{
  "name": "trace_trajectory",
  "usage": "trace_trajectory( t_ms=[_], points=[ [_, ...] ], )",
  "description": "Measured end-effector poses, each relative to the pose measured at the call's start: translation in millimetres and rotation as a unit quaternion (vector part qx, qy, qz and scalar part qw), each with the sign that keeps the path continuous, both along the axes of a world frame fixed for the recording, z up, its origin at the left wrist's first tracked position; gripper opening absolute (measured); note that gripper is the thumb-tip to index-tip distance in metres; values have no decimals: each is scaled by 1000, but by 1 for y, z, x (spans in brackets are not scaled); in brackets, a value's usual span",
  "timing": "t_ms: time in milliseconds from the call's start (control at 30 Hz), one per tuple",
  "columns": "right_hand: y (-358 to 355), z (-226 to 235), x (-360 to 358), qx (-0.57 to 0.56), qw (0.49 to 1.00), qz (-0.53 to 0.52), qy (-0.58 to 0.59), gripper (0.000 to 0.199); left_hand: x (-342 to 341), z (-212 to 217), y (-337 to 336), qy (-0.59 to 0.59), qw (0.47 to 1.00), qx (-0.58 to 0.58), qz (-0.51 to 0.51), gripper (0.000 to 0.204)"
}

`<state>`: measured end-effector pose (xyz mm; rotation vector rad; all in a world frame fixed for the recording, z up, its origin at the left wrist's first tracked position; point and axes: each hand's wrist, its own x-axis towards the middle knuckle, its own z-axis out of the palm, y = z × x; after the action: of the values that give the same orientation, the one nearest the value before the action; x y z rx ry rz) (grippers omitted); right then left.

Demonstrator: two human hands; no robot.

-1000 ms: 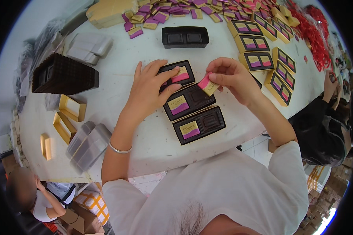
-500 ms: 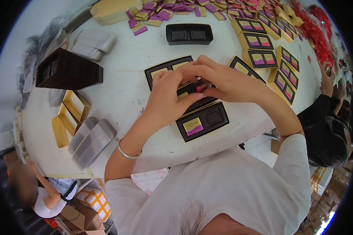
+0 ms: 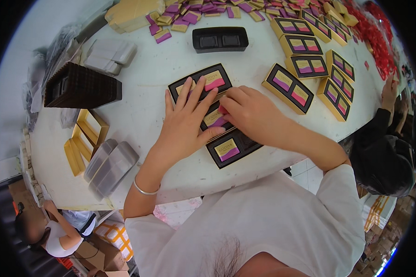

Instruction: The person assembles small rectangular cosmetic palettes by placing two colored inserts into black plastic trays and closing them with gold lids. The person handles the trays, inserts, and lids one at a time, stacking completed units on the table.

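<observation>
Three gold-edged boxes with black inserts lie in a slanting row before me. My left hand [image 3: 180,120] is spread open, its fingers over the far box [image 3: 225,69] and its thumb by the middle one. My right hand [image 3: 252,113] is closed in a pinch over the middle box, on a pink wrapped chocolate [image 3: 223,110] that is mostly hidden by the fingers. A purple-and-gold wrapped chocolate [image 3: 214,119] sits in the middle box's left compartment. The near box [image 3: 223,162] holds one purple-and-gold chocolate [image 3: 227,150] at its left. In the far box a pink-and-gold chocolate [image 3: 213,80] shows.
Filled boxes [image 3: 289,88] stand to the right. Behind lie a black insert tray [image 3: 220,39] and a heap of wrapped chocolates [image 3: 189,17]. Stacked black trays [image 3: 81,87], gold sleeves [image 3: 90,127] and clear lids [image 3: 111,168] are at left. Other people work at both sides.
My left hand has flattened and spread its fingers, parting from the right. My right hand has come down onto the middle box with the pink chocolate. The person at lower left has shifted.
</observation>
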<state>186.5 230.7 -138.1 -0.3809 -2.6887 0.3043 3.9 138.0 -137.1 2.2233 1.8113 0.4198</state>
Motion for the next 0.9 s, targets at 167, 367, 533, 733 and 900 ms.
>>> trace_trajectory(
  t_ms=[167, 367, 533, 733, 900],
  points=[
    [30, 10, 21, -130, 982, 140, 2, 15, -3, -2, 1, -12, 1000, -19, -14, 69],
    [31, 2, 24, -173, 982, 65, 34, 13, 2, 10, 5, -10, 998, -53, -33, 62],
    [26, 1, 15, -92, 995, 30, -18, 8, 8, 15, 5, 26, 998, -45, -42, 55],
    [95, 22, 22, -352, 919, -88, 154, 11, 9, 13, 3, 30, 997, -36, -69, 44],
    [303, -5, 85, 63, 921, -384, -29, 23, 13, 19, 9, 21, 996, -40, -76, 41]
  ],
)
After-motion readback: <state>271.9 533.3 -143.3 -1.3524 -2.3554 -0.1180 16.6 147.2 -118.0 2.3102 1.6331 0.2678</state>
